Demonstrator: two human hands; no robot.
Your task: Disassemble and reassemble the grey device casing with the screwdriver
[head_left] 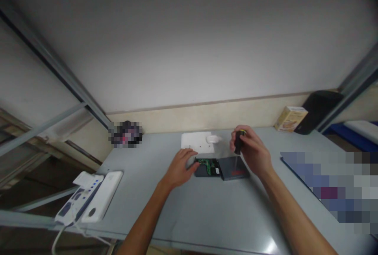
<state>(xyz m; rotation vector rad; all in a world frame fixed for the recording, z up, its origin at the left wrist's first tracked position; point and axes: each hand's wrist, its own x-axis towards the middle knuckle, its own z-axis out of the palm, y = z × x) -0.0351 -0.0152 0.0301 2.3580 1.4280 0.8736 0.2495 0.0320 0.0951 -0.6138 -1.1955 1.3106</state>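
Observation:
My right hand (pixel 251 144) is closed around a screwdriver (pixel 240 142) with a black handle and a yellow-ringed end. Its thin shaft points down over a flat dark grey cover (pixel 230 170) with red markings; whether the tip touches the cover I cannot tell. Left of that cover, and touching or almost touching it, lies an opened dark drive case (pixel 217 171) with a green circuit board (pixel 208 163) showing. My left hand (pixel 180 168) is at the left end of the case, fingers apart and holding nothing, with the thumb at the case's edge.
Behind the case lies a white sheet (pixel 195 141) with several small dark specks and a white rounded object (pixel 212 139). A power strip (pixel 78 200) and a white box (pixel 103 196) lie at left. A yellow carton (pixel 291 119) and black speaker-like object (pixel 317 109) stand back right.

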